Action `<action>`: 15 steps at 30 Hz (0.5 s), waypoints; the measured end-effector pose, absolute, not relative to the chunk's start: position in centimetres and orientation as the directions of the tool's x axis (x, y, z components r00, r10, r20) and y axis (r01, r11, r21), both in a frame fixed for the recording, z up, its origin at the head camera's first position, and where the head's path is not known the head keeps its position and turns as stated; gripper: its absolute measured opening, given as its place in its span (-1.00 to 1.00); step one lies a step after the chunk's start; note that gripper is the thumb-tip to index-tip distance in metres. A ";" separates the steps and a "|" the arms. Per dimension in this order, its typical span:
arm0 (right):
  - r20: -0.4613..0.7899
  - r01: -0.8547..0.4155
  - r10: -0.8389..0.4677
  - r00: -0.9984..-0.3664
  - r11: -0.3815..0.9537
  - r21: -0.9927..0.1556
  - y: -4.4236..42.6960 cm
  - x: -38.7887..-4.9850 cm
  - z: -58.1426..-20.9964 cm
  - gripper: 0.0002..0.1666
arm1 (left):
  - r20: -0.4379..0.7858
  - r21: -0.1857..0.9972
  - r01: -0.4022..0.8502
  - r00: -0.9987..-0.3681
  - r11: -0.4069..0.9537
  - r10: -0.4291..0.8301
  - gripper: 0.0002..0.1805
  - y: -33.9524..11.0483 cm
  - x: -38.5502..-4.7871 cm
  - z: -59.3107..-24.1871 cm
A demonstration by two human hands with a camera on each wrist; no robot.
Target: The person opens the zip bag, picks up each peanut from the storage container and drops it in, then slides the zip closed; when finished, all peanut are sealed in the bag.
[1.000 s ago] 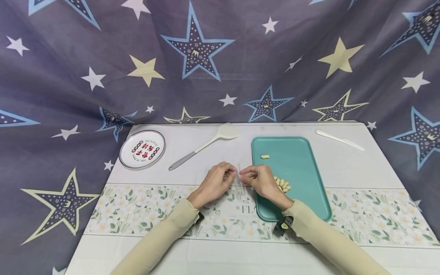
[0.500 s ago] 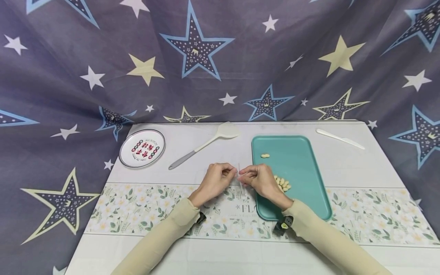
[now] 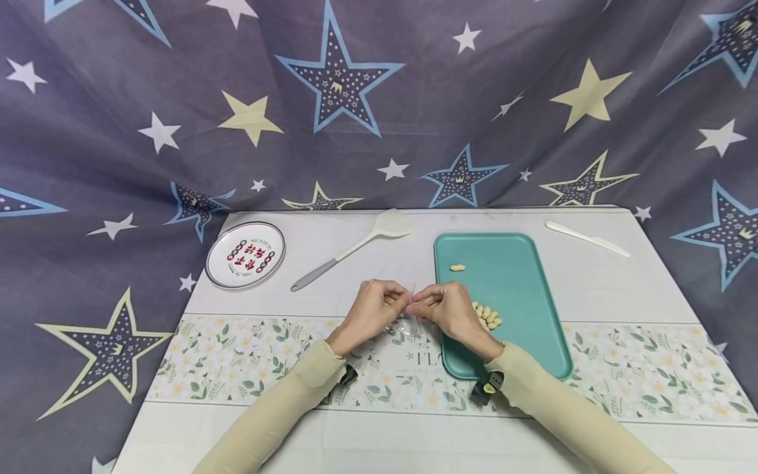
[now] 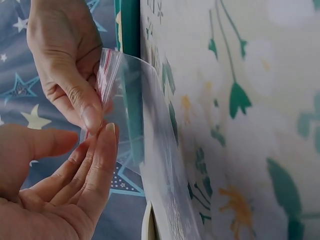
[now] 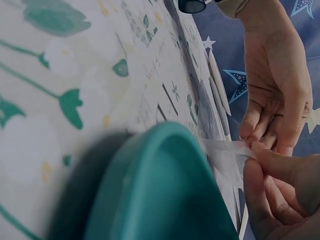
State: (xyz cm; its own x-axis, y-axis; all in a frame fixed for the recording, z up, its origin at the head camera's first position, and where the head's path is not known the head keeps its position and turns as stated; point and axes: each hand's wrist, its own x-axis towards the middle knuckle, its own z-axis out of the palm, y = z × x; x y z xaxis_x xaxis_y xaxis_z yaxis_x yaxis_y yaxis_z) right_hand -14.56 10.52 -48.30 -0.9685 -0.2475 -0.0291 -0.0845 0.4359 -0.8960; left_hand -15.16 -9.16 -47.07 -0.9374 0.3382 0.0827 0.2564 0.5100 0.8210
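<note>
A small clear zip-lock bag (image 3: 406,326) with a red strip along its mouth hangs between both hands. My right hand (image 3: 451,312) pinches the bag's mouth between thumb and fingers. At the other end of the red strip, my left hand (image 3: 368,312) has its thumb and fingertips at the edge, seeming to pinch it. In the left wrist view the clear bag (image 4: 132,102) hangs down from the fingertips, and nothing shows inside it. Below the right wrist lies a teal tray (image 3: 521,263) with a pile of peanuts (image 3: 487,316), partly hidden by that hand. A single peanut (image 3: 457,268) lies apart, near the tray's far left corner.
A white plate (image 3: 222,266) with red lettering sits at the far left. Beyond the hands lies a spatula (image 3: 355,249) with a grey handle. A pale knife (image 3: 586,237) rests right of the tray. A star-patterned curtain (image 3: 414,85) hangs behind the table.
My left hand has moved slightly right, closing the small gap to the bag's mouth at the right fingertips. The right hand has hardly moved. The tray, peanuts and utensils stay put.
</note>
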 end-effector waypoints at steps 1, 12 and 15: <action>-0.025 -0.090 -0.250 -0.968 0.439 -0.894 10.5 -14.6 -48.3 -0.77 | 0.080 0.825 0.255 -0.936 0.505 0.341 -0.84 -9.2 -15.2 -47.1; 0.034 -0.156 -0.266 -0.963 0.453 -0.878 10.3 -14.4 -48.3 -0.82 | 0.051 0.851 0.226 -0.934 0.474 0.355 -0.88 -9.0 -15.0 -46.9; 0.043 -0.166 -0.266 -0.963 0.458 -0.874 10.2 -14.4 -48.4 -0.82 | 0.055 0.840 0.229 -0.938 0.493 0.342 -0.87 -9.0 -15.0 -46.9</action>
State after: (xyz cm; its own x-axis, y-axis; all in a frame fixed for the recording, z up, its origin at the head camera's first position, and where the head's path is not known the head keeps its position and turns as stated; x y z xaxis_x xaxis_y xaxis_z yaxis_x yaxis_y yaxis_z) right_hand -14.36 10.25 -48.38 -0.9630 -0.2661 0.0434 -0.1658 0.4577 -0.8735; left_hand -14.99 -9.00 -46.90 -0.9381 0.3419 0.0548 0.2286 0.4929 0.8395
